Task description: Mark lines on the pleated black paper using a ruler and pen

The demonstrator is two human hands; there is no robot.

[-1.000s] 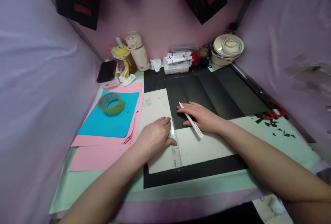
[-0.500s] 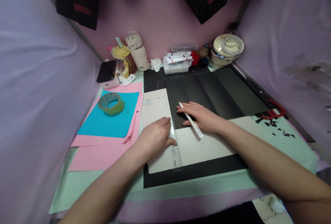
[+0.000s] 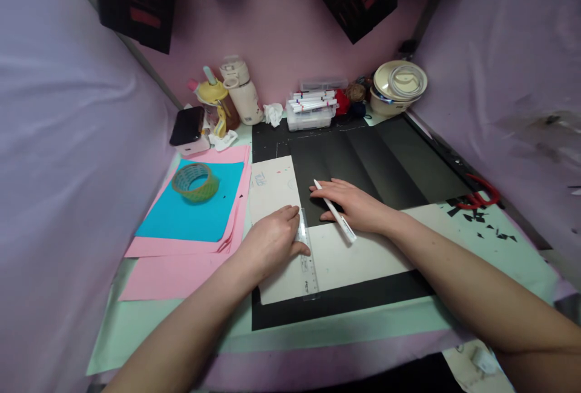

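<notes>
Two hands flat: left hand (image 3: 272,237) fingers pressing ruler (image 3: 307,255), right hand (image 3: 358,204) pinching pen (image 3: 336,218).

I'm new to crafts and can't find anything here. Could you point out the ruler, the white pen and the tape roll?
ruler (image 3: 308,263), head view, on its clear lower half, below the left hand.
white pen (image 3: 339,221), head view, mid-barrel, across the right hand.
tape roll (image 3: 196,181), head view, on its greenish rim.

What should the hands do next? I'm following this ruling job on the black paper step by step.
Probably bring the pen tip down to the clear ruler edge. The left hand presses the ruler flat beside the black sheet, while the right hand lies flat on that sheet with the pen resting across its fingers, tip away from the ruler.
</notes>
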